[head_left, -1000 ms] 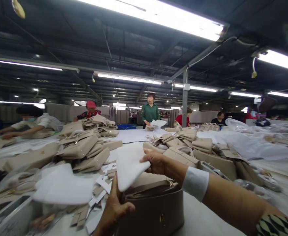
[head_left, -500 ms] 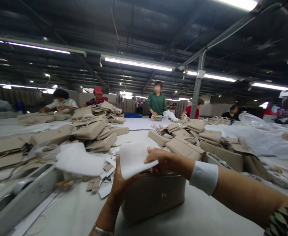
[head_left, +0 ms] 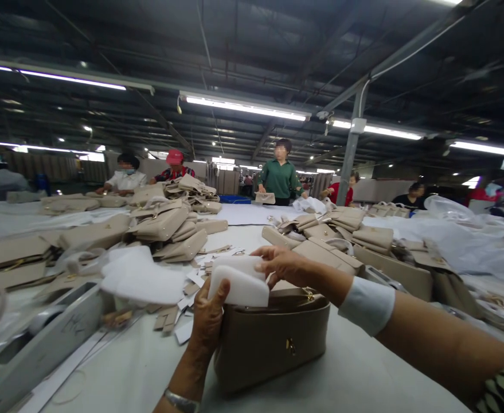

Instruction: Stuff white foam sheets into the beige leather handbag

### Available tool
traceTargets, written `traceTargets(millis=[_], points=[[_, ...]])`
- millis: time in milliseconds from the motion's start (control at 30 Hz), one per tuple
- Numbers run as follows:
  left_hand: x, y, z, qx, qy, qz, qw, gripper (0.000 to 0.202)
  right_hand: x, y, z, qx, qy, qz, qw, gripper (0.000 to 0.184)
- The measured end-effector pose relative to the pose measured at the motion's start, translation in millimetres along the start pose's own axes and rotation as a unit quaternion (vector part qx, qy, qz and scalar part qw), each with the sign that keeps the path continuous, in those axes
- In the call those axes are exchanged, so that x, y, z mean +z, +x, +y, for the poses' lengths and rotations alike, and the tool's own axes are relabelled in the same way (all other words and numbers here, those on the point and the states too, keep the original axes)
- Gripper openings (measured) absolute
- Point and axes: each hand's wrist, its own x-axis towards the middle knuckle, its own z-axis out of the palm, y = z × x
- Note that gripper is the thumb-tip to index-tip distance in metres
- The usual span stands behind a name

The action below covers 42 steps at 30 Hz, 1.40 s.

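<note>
Foam pad folded over an open beige bag

Worktable stretched wide under me, heaped with beige bags. One taupe handbag stood upright near its front edge. At its open mouth I gripped a folded white foam sheet: my left hand clamped bag and foam, my right hand pinched the top.

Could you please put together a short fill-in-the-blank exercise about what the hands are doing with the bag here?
1. Both hands hold a folded ____ foam sheet over the handbag.
2. The left hand presses against the bag's ____ end.
3. The right hand wears a white ____ at the wrist.
4. The handbag's colour is ____.

Missing words: white; left; cuff; beige
</note>
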Motion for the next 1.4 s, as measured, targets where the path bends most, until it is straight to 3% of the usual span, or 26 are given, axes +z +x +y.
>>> traceTargets(millis=[133,267,400,467,533,667,800,867,933,1000,1033,1100,1200,1400], points=[[-1.2,2,2,0.021,0.023,0.062,0.998,0.050,9,4,3,-0.021,-0.041,-0.040,0.998,0.037],[-2.2,3,5,0.026,0.040,0.078,0.996,0.053,23,-10,-12,-0.048,-0.107,-0.065,0.991,0.060],[0.2,2,6,0.006,0.044,0.077,0.996,0.054,43,-24,-10,-0.093,-0.272,0.022,0.958,0.109],[1.8,2,5,0.000,0.023,0.078,0.997,0.056,52,-21,-3,-0.120,-0.297,0.079,0.944,0.098],[2.3,1,3,-0.007,-0.012,0.076,0.997,0.062,56,-14,4,-0.134,-0.251,0.124,0.951,0.076],[-0.6,1,1,-0.060,-0.101,0.024,0.993,0.073,50,-4,5,-0.093,-0.089,0.128,0.983,0.066],[-2.2,2,0,-0.063,-0.121,0.017,0.991,0.072,44,-11,1,-0.132,-0.197,0.096,0.967,0.055],[-1.1,2,0,-0.058,-0.105,0.028,0.992,0.067,42,-17,3,-0.142,-0.205,0.067,0.966,0.064],[0.7,1,-1,-0.052,-0.085,0.035,0.994,0.061,41,-22,8,-0.128,-0.113,0.052,0.984,0.083],[2.0,0,-2,-0.042,-0.069,0.043,0.996,0.059,41,-27,12,-0.121,-0.049,0.078,0.988,0.096],[2.2,0,-3,-0.042,-0.067,0.047,0.996,0.060,40,-30,12,-0.132,-0.067,0.091,0.985,0.094],[1.7,0,-3,-0.055,-0.075,0.052,0.994,0.064,38,-38,10,-0.185,-0.194,0.080,0.960,0.081],[-0.2,3,-3,-0.082,-0.096,0.054,0.991,0.070,26,-47,4,-0.266,-0.391,0.006,0.881,0.056],[-0.3,4,0,-0.086,-0.100,0.051,0.990,0.077,-5,-44,12,-0.399,-0.569,0.007,0.719,0.064]])
